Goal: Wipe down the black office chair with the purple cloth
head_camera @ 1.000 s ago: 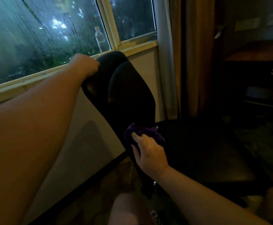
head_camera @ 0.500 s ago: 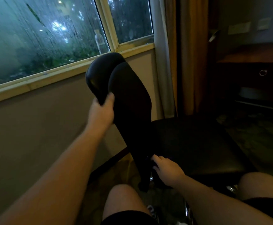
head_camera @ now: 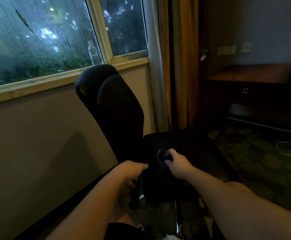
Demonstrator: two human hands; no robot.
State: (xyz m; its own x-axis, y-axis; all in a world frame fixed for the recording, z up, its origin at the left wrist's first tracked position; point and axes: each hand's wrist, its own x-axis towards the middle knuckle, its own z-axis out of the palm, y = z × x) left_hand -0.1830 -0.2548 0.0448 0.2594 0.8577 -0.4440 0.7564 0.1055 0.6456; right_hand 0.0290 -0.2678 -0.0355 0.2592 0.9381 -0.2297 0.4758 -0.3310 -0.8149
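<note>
The black office chair (head_camera: pixel 110 108) stands side-on before the window wall, its backrest at the left and its seat (head_camera: pixel 189 146) stretching right. My right hand (head_camera: pixel 177 164) presses the purple cloth (head_camera: pixel 163 157) on the near left part of the seat; only a small dark fold shows under the fingers. My left hand (head_camera: pixel 130 172) grips the lower edge of the backrest, where it meets the seat.
A beige wall and a window sill with a plastic bottle (head_camera: pixel 92 52) lie behind the chair. Curtains (head_camera: pixel 172 66) hang at the right of the window. A dark wooden desk (head_camera: pixel 255 80) stands at the far right, with a white cable (head_camera: pixel 290 146) on the patterned floor. My knees are below.
My left hand slid from the top of the backrest down to its base. My right hand moved with the cloth from the lower backrest onto the seat.
</note>
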